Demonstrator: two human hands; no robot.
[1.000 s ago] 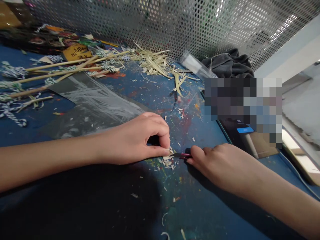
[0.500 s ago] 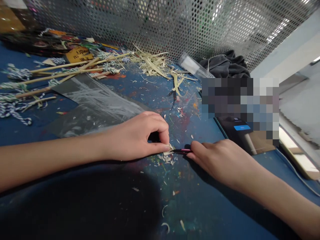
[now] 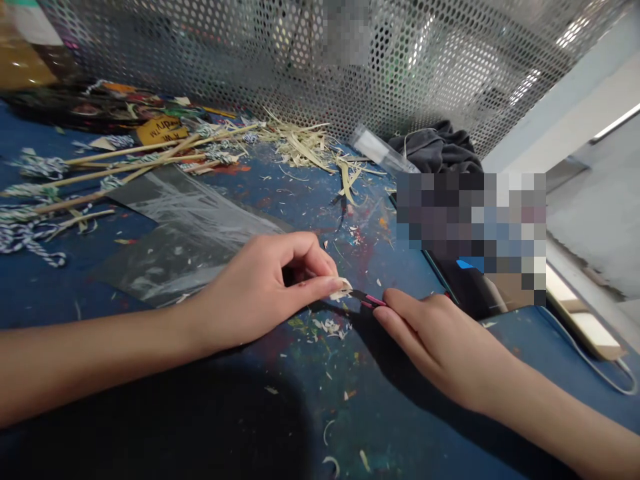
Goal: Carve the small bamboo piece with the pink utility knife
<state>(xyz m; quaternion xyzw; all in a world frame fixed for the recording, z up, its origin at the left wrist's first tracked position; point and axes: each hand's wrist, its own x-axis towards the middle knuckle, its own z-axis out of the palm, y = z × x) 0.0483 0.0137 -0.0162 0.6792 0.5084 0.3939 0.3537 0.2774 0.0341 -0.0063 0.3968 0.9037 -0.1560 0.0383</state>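
Note:
Between thumb and fingertips, my left hand point(image 3: 280, 280) pinches a small pale piece point(image 3: 341, 289), perhaps wood; most of it is hidden by the fingers. My right hand point(image 3: 430, 333) grips a craft knife point(image 3: 369, 300) with a pink and black handle. Its dark blade reaches left to the pale piece and appears to touch its edge. Both hands are a little above the blue tabletop point(image 3: 400, 427). Beneath them lies a small heap of pale shavings point(image 3: 331, 328).
Left lie sticks point(image 3: 165, 157) tied with twisted cord point(image 3: 30, 237) and a scratched dark sheet point(image 3: 195, 220). Strips of pale fibre point(image 3: 305, 143) pile against a perforated metal screen point(image 3: 280, 60). On the right are dark cloth point(image 3: 440, 150), a tablet-like device point(image 3: 465, 287) and a white cable point(image 3: 590, 357).
Both hands have lifted slightly from the table, and the pale piece now shows clear of the shavings below. The knife blade is still at it. The camera view has shifted a little.

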